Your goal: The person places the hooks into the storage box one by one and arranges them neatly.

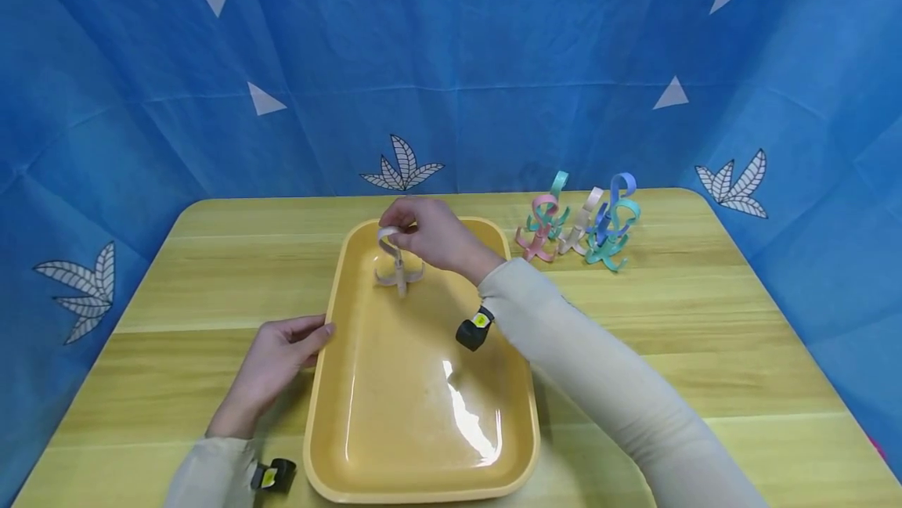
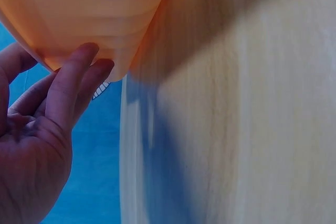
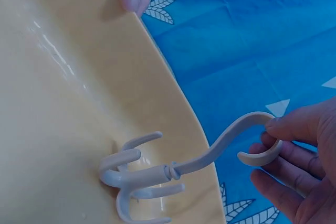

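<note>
My right hand (image 1: 440, 235) pinches the curved top of a white multi-arm rotating hook (image 1: 400, 275) between thumb and fingers. The hook stands upright with its prongs down, over the far left end of a yellow plastic tray (image 1: 402, 383). In the right wrist view the white hook (image 3: 144, 176) shows its swivel neck and several upturned prongs close to the tray floor. At the tray's left side my left hand (image 1: 278, 355) grips the rim, thumb on top. The left wrist view has its fingers (image 2: 68, 85) against the outer wall.
Right of the tray's far end, several similar hooks stand grouped on the wooden table (image 1: 676, 312): a pink one (image 1: 539, 230), a pale one (image 1: 581, 222), a blue one (image 1: 607, 214) and green ones, one a green hook (image 1: 611, 246) in front. A blue curtain (image 1: 451, 38) hangs behind the table.
</note>
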Demonstrator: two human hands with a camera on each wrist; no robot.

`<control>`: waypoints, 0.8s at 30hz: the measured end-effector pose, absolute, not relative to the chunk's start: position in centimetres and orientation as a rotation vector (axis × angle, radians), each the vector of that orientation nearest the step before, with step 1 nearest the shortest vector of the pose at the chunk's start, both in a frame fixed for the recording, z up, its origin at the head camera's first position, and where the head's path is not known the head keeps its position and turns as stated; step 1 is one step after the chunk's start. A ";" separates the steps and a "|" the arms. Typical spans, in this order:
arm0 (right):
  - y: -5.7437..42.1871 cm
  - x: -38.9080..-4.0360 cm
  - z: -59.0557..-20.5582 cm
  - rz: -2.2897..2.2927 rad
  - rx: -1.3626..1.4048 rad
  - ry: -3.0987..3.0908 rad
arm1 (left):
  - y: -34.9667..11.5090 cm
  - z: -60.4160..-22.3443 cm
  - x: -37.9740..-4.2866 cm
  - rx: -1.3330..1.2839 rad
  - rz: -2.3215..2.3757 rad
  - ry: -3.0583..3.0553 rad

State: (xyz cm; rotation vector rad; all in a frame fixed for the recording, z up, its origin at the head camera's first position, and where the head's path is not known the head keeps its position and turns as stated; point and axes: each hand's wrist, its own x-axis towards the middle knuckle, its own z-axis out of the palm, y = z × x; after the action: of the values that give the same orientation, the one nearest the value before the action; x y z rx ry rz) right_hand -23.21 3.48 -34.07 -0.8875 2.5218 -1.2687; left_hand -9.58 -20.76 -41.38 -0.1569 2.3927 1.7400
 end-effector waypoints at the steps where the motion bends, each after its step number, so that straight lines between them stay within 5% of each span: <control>1: 3.5 -23.2 -34.1 -1.268 -0.882 2.523 | -20.8 -41.4 -9.6 -0.157 1.736 2.396; 24: 3.3 -24.2 -35.0 -1.266 -0.825 2.523 | -20.6 -41.2 -9.5 -0.195 1.757 2.373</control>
State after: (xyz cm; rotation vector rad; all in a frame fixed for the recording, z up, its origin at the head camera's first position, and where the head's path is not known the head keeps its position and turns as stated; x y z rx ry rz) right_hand -24.18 3.34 -34.97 -0.8247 2.5228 -1.2660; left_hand -9.52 -20.63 -41.18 -0.1953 2.3726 1.7574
